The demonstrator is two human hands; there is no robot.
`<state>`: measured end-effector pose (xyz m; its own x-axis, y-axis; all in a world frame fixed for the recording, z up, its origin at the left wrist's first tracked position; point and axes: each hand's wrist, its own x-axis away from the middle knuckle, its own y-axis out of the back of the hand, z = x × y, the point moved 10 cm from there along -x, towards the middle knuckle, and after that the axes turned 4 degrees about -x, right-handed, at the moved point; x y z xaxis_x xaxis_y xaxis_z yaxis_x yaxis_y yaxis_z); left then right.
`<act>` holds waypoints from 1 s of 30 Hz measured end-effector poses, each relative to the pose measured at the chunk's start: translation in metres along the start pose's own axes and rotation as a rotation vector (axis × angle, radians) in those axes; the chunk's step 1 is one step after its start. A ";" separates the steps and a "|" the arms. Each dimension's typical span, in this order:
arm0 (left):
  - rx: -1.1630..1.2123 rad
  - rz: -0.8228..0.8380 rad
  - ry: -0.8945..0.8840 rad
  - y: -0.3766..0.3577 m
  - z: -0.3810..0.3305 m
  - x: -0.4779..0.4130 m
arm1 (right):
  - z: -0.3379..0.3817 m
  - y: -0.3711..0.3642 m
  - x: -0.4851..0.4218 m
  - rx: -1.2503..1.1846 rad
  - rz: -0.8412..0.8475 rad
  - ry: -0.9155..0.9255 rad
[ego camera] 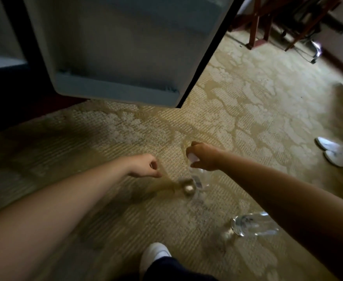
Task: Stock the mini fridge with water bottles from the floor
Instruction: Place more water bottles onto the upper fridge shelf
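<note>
Fingers of the right hand [204,157] are curled round the white-capped neck of a clear hanging bottle [201,179], which is held upright below the hand, over the carpet [247,110]. Fingers of the left hand [145,165] are curled too. A blurred bottle [184,187] is seen slanting down from them, its base close beside the hanging bottle, but whether it is actually gripped cannot be told through the blur. A third bottle [256,224] is laid on its side on the carpet, under the right forearm, near a white shoe [154,253]. Mini fridge door [115,47] is swung open at upper left, with its lower door shelf [113,92] seen from inside. Two more white shoes [333,151] are seen at the right edge, and chair legs [253,27] at top right.
</note>
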<state>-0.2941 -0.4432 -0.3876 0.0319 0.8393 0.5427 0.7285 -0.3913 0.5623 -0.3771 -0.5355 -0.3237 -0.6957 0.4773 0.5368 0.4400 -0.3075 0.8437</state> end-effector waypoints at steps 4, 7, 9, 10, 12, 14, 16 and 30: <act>-0.011 -0.055 0.082 0.032 0.032 0.037 | 0.071 0.018 -0.017 0.003 -0.024 0.143; 0.004 -0.105 0.119 0.056 0.053 0.072 | 0.125 0.031 -0.025 0.018 -0.034 0.239; 0.017 -0.138 0.132 0.068 0.066 0.095 | 0.158 0.039 -0.027 0.001 -0.037 0.289; 0.012 -0.154 0.144 0.075 0.073 0.106 | 0.173 0.045 -0.028 -0.017 -0.044 0.310; -0.026 -0.181 0.183 0.088 0.091 0.129 | 0.204 0.056 -0.027 -0.039 -0.063 0.365; -0.042 -0.200 0.217 0.100 0.111 0.154 | 0.241 0.072 -0.026 -0.039 -0.086 0.441; -0.029 -0.197 0.245 0.110 0.128 0.180 | 0.280 0.093 -0.021 -0.028 -0.128 0.525; 0.432 -0.780 0.137 0.204 0.184 0.322 | 0.407 0.271 0.026 -0.366 -0.482 0.802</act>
<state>-0.0093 -0.1833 -0.2127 -0.6409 0.7436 0.1904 0.7033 0.4695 0.5338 -0.0446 -0.2714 -0.0794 -0.9900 -0.0363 -0.1365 -0.0972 -0.5260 0.8449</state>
